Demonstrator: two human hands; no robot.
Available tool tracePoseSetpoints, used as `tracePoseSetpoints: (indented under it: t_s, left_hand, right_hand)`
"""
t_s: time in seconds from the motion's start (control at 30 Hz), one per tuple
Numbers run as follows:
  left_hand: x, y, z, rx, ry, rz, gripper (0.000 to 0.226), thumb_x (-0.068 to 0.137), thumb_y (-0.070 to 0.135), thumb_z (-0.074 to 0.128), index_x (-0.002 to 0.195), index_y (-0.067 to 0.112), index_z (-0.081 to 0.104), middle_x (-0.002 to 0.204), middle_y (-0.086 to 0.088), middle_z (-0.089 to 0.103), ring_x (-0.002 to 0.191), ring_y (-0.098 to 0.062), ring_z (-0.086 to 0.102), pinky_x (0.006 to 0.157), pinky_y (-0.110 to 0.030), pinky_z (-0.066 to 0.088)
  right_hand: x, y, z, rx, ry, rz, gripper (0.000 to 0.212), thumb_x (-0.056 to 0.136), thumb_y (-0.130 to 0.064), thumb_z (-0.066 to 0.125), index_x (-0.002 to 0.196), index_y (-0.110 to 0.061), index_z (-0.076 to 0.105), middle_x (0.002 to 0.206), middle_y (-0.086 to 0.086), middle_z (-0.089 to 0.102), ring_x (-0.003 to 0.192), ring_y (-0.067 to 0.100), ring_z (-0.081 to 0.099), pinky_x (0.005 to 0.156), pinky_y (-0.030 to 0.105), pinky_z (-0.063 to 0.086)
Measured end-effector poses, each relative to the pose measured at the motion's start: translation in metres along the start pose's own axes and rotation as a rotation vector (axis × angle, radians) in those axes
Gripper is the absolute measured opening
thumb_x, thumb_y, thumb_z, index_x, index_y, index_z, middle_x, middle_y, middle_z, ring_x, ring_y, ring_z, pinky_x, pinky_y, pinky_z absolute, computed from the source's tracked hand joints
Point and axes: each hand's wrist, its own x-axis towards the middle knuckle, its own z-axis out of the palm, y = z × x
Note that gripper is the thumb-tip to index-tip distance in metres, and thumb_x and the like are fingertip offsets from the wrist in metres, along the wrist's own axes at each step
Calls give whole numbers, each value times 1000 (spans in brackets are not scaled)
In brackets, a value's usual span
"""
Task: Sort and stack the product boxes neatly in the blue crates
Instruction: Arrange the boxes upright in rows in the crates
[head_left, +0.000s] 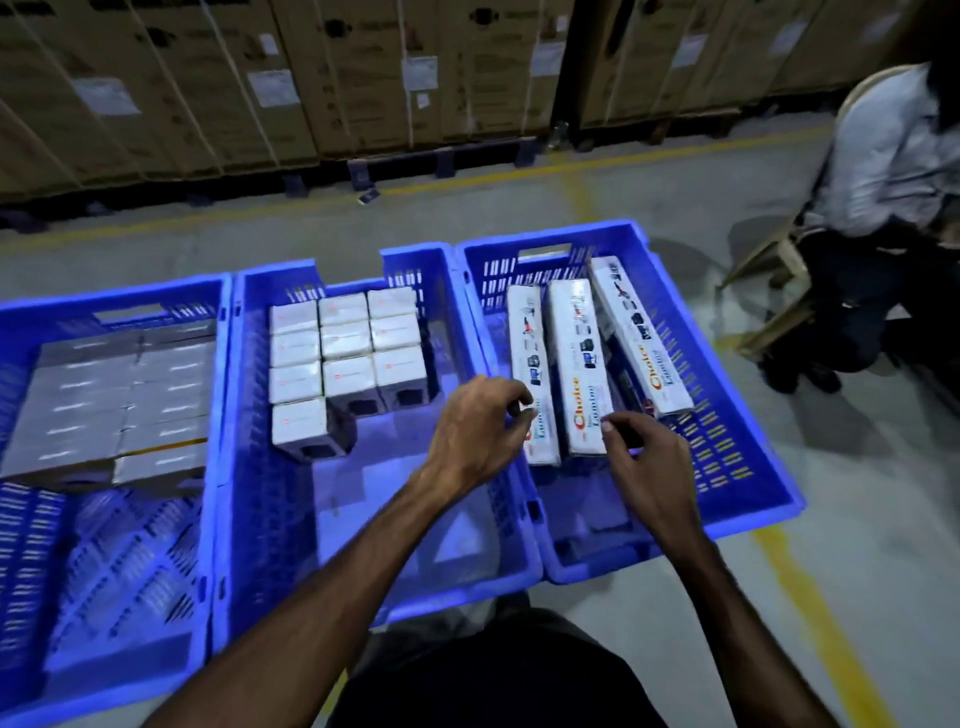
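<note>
**Both hands at the long boxes in the right-hand crate**

Three blue crates stand side by side on the grey floor. The left crate (111, 670) holds flat grey boxes (111, 400) packed across its far half. The middle crate (363, 587) holds small white boxes (348, 348) in neat rows, with one more white box (300, 425) nearest the person. The right crate (748, 483) holds three long white boxes lying lengthwise: the left long box (527, 343), the middle long box (579, 353) just beside it, and the right long box (636, 332), which lies at a slant against the crate's side (red lettering shows on their near ends).

The left hand (475, 431) has its fingers curled at the near end of the left long box; whether it grips it I cannot tell. The right hand (647, 457), fingers bent, touches the near end of the middle long box.

Beyond, a seated person (883, 171) is at the right, and large cartons (311, 78) line the back.
</note>
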Motion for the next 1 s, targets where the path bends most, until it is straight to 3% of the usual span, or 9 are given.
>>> tracePoseSetpoints:
  t_s: [0.17, 0.4, 0.6, 0.83, 1.0]
  left_hand:
    - [27, 12, 24, 113, -25, 50, 4, 90, 27, 73, 93, 24, 74, 82, 7, 74, 81, -26, 63, 77, -40, 47]
    - [29, 9, 49, 125, 61, -99, 4, 90, 27, 73, 92, 25, 74, 78, 10, 72, 80, -20, 58, 80, -35, 34]
    - [26, 12, 48, 94, 88, -126, 3, 92, 21, 72, 90, 22, 72, 73, 9, 68, 79, -18, 54, 81, -36, 35]
    - [25, 10, 49, 36, 129, -172, 9, 90, 15, 75, 82, 20, 73, 71, 9, 69, 72, -15, 54, 80, -31, 30]
    - [24, 4, 52, -3, 127, -166, 9, 90, 17, 71, 82, 19, 72, 71, 5, 67, 74, -19, 54, 81, -37, 38]
  right_hand:
    - [29, 31, -13, -156, -227, 14, 23, 93, -30, 71, 113, -18, 72, 104, 6, 73, 96, 29, 72, 86, 45, 58]
    - [70, 19, 7, -384, -342, 1, 59, 95, -46, 66, 145, -17, 51, 136, 16, 53, 126, 39, 55, 99, 46, 49]
    - [86, -3, 36, -542, -287, 59, 77, 87, -68, 66, 136, -11, 49, 132, 18, 55, 118, 41, 62, 93, 50, 52]
    - [90, -19, 44, -624, -218, 44, 73, 85, -59, 70, 133, -9, 46, 125, 17, 58, 110, 39, 65, 85, 47, 54]
    - [109, -24, 27, -683, -177, -28, 74, 84, -61, 70, 130, -7, 50, 118, 19, 63, 103, 39, 67, 80, 46, 54]
